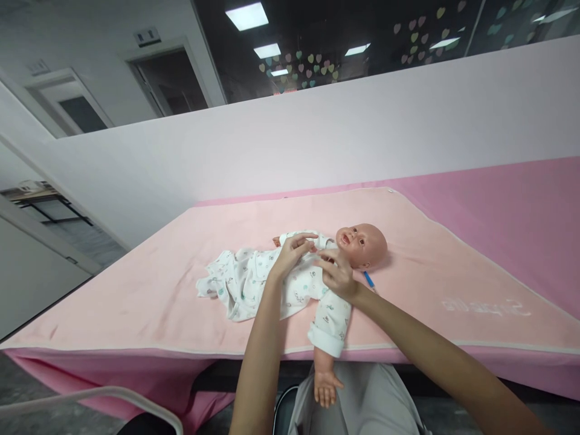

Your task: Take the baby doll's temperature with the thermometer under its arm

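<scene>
Left hand [296, 249]: over the chest of the doll [372, 240], fingers bent, thumb close to them — whether cloth is caught between, I cannot tell.
Right hand [336, 275]: curled beside the doll's neck, fingertips facing the left hand with a small gap between the two; any pinch on fabric is hidden.
Garment [301, 290]: white and printed, worn by the doll, directly under both hands, running leftward to a loose, rumpled hem.
Cloth feel: likely light, limp, easily creased; a fingertip pinch near the neckline should serve better than a broad grab.
Doll body: on its back, head to the right; probably firm, smooth and rather slippery where bare — best steadied at the clothed torso.
Near sleeve [330, 320]: cuff turned back, the doll's hand [325, 386] hanging past the mat's front edge.
Blue item [368, 279]: slim, just beside the head, identity unclear.
Peach mat [149, 260]: soft-looking, flat beneath the doll.
</scene>
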Tool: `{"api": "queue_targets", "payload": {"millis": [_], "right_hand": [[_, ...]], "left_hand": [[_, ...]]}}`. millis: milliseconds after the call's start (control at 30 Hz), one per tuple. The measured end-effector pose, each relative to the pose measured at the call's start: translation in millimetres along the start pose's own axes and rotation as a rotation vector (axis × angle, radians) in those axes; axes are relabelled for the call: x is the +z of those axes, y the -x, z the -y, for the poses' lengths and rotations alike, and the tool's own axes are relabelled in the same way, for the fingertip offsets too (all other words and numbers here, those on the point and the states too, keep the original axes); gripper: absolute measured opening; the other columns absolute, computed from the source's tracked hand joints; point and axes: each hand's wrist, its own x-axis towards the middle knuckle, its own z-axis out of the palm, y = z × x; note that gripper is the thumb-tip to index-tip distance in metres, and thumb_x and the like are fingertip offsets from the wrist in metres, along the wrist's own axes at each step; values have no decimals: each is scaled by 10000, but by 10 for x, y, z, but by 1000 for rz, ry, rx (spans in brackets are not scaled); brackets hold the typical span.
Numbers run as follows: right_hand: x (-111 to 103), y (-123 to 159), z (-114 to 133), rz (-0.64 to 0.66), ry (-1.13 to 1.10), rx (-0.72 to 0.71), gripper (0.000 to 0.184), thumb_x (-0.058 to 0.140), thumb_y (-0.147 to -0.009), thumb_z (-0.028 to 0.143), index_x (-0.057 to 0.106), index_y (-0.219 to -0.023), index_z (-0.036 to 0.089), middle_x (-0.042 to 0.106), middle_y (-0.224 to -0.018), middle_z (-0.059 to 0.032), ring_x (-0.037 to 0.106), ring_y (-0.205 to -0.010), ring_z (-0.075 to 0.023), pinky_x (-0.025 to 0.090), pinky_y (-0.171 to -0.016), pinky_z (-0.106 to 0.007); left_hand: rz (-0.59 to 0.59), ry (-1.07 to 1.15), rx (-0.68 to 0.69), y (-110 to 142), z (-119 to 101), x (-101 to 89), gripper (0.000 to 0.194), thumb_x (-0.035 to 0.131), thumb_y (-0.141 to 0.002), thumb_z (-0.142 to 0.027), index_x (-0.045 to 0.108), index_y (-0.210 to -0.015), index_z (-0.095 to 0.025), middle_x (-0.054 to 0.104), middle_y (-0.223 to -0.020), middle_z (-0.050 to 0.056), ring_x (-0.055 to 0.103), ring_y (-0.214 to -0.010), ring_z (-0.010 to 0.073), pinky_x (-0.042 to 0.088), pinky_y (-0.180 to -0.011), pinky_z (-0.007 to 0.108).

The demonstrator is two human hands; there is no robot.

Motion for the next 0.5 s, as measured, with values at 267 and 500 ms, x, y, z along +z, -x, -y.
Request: {"api": "queue_targets", "payload": {"millis": [267,500], "right_hand": [[46,-30,3,130,136,77,429,412,-746,-3,550,-1092,209,597,-1060,-75,530,-994,-212,469,-836,-389],[95,-86,11,250,168,190,293,475,-819,110,569,-1086,186,644,-884,-55,535,-919,-210,403,-920,-428]], "left_hand": [[60,-138,-54,183,70,-336,290,710,-647,-300,682,-902,-165,613,-1093,107,540,-1041,231,421,-871,337],[104,-215,42,314,146,-406,159,710,-661,-280,709,-784,-180,596,-1141,109,518,-1103,235,390,-951,365]]}}
